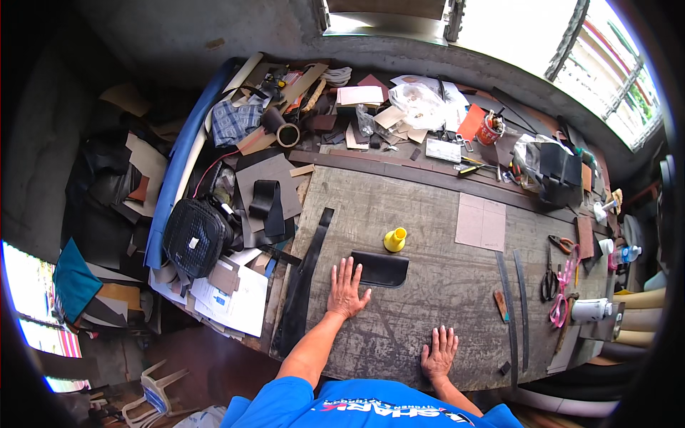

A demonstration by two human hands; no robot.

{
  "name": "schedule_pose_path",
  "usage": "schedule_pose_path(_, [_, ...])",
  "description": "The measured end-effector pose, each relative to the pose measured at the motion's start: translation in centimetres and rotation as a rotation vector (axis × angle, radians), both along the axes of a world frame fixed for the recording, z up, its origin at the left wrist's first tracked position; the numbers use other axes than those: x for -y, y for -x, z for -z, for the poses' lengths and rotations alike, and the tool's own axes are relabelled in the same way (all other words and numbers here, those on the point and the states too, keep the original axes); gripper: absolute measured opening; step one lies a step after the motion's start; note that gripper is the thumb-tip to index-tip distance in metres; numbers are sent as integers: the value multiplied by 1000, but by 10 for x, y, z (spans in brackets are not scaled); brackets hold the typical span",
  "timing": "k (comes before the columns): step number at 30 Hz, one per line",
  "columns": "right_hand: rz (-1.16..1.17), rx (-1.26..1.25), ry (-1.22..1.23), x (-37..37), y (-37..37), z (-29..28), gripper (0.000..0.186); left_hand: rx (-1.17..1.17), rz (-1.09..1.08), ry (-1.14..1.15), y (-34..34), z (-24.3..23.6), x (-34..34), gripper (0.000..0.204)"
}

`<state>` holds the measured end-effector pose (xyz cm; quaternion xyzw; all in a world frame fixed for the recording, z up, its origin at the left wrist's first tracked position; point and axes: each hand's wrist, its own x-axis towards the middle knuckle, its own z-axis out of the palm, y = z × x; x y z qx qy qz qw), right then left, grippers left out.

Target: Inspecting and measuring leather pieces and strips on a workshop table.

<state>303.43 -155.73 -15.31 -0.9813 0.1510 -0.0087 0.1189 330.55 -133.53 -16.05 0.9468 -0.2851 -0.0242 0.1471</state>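
Observation:
My left hand [347, 289] lies flat on the worktable, fingers stretched out, its fingertips next to the left edge of a black leather piece [382, 270] with rounded lower corners. Whether the fingers touch that piece I cannot tell. Just beyond the leather stands a small yellow cone-shaped bottle or funnel [394, 240]. Resting near the table's front edge, my right hand [439, 352] is open with its fingers spread, holding nothing. Left of my left hand runs a long black leather strip [307, 285].
A brown card pattern [481, 222] lies at the right, above two dark strips [507, 314]. Pliers [561, 245], black scissors [549, 278] and pink-handled scissors [561, 299] lie farther right. A black fan-like grille [194, 238] and scraps crowd the left; a red tin of tools [489, 129] stands at the back.

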Motion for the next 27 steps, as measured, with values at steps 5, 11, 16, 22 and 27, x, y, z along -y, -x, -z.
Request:
schedule_pose_path(5, [10,-11,-3,-1,0,-1,60,3,-21,34,0,4,-2,83])
schedule_pose_path(11, [63,164,-180,5,-59,-25,44,-17,-28,32,-13,-8,4,83])
schedule_pose_path(16, [-27,376,-458,21,-196,-34,59,-33,-26,14,-14,-4,2,81])
schedule_pose_path(22, [-144,296,-613,11,-308,-19,61,-38,-37,18,-6,0,1,78])
schedule_pose_path(27, [-127,338,-621,23,-336,-7,38,-43,-31,22,-8,-3,3,79])
